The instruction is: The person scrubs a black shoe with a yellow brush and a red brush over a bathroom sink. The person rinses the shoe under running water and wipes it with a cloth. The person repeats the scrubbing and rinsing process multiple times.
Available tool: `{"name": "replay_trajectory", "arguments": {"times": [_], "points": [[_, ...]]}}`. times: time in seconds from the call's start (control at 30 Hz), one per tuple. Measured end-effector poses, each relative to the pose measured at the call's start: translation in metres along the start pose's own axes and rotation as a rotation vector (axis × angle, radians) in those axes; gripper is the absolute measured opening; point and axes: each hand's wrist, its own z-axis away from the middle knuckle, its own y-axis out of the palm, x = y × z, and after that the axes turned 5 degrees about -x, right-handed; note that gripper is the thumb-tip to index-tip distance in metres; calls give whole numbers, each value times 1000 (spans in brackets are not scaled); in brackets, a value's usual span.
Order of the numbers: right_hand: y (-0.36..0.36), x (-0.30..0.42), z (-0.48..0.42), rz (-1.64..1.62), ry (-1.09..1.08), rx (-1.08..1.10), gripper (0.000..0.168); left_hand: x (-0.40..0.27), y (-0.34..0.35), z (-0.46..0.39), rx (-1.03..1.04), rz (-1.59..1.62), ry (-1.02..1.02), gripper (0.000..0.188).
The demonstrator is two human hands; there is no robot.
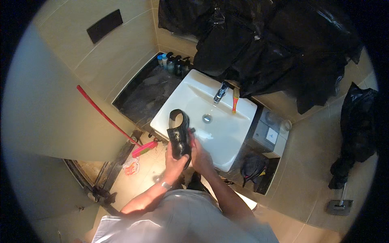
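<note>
My left hand (176, 162) grips the toe end of a black leather shoe (180, 142), its opening turned away from me. The shoe is held over the near left edge of a white washbasin (225, 145). Close at the shoe's right side, my right hand (200, 156) holds a small red-handled brush (192, 136); its dark end lies by the shoe and is partly blurred. A chrome faucet (221, 92) stands at the back of the basin, with a paintbrush with a red and yellow handle (235, 101) beside it on the rim.
Several bottles (174, 65) stand on the dark counter (142, 91) at the back left. Right of the basin are a tissue box (270, 135) and a dark cloth item (253, 167). A pink broom (146, 148) leans at left. Black plastic sheeting (273, 45) covers the wall behind.
</note>
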Motion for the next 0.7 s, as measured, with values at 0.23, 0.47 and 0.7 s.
{"name": "replay_trajectory", "arguments": {"times": [0.23, 0.47, 0.7], "points": [[-13, -33, 50, -53, -224, -24, 48, -22, 21, 0, -53, 26, 60, 63], [10, -39, -6, -143, 44, -1, 46, 27, 16, 4, -146, -404, 88, 96], [-6, -62, 69, -224, -182, -75, 47, 59, 15, -2, -300, -266, 90, 76]]}}
